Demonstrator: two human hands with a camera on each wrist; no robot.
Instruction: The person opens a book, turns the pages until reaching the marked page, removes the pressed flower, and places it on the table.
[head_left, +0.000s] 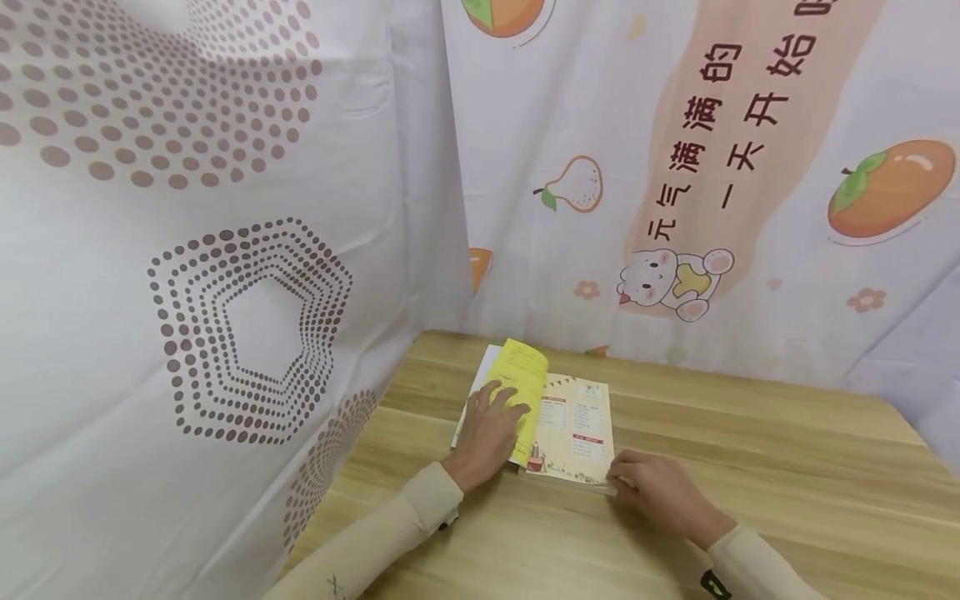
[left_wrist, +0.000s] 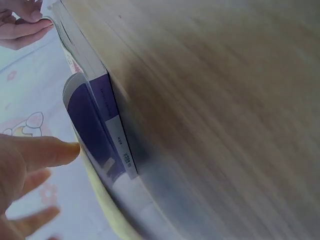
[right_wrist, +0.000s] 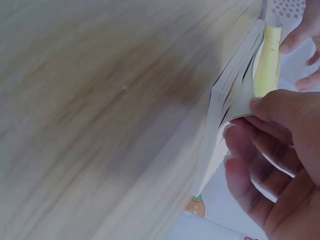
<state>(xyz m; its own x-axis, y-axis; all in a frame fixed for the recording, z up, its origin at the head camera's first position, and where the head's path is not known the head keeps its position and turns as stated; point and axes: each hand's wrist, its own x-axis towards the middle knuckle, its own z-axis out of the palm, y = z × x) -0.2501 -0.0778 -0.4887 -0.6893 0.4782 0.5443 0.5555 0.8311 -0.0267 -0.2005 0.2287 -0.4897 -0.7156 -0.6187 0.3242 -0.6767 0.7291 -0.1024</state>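
An open book (head_left: 573,429) lies on the wooden table, its right-hand page printed with columns of text and small drawings. Over the turned-back yellow page (head_left: 521,367) my left hand (head_left: 483,437) rests with its fingers spread. The left wrist view shows the book's purple and white spine (left_wrist: 106,97) at table level, with the thumb against the bent cover side. At the lower right corner of the book, my right hand (head_left: 663,493) pinches a page corner (right_wrist: 244,102) between thumb and forefinger. That corner is lifted off the pages below it.
The wooden table (head_left: 712,408) runs out to both sides of the book. Behind it hangs a curtain (head_left: 592,275) with fruit and bear prints; another dotted curtain (head_left: 405,250) stands close on the left.
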